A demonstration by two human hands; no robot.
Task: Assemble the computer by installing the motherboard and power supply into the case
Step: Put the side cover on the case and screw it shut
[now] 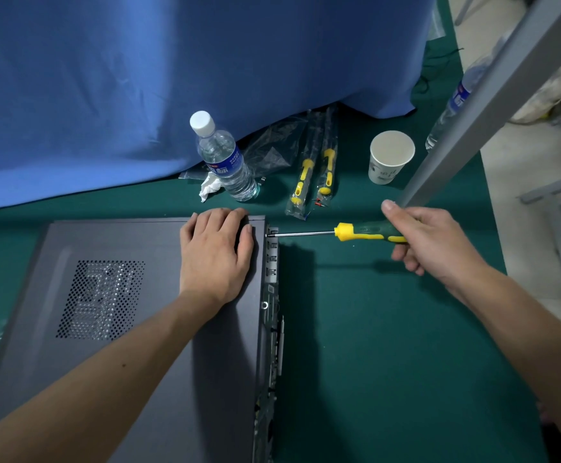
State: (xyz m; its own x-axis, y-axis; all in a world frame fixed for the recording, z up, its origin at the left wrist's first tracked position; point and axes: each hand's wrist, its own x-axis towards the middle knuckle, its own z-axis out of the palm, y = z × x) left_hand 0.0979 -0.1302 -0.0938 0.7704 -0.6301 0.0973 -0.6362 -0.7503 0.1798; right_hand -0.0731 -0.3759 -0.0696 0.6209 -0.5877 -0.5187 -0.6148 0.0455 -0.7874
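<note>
Green table [389,329] — computer case [139,329], water bottle [225,158], paper cup [391,157], bagged screwdrivers [312,175]

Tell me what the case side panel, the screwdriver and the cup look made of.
Side panel: likely painted sheet metal, matte grey, with punched vent holes.
Screwdriver: shiny bare-metal shaft; green-and-yellow handle, apparently moulded plastic or rubber.
Cup: probably paper, matte white, with a rolled rim.

Two bare forearms are seen entering from the bottom edge, no sleeves visible on either one right up to where the picture cuts them off. No watch, band or ring is worn. The left hand [214,253] is ungloved, with short, plainly trimmed nails. A small dark mole is spotted midway along the left forearm. The right hand [436,243] is ungloved too, its thumbnail short and unpainted.
</note>
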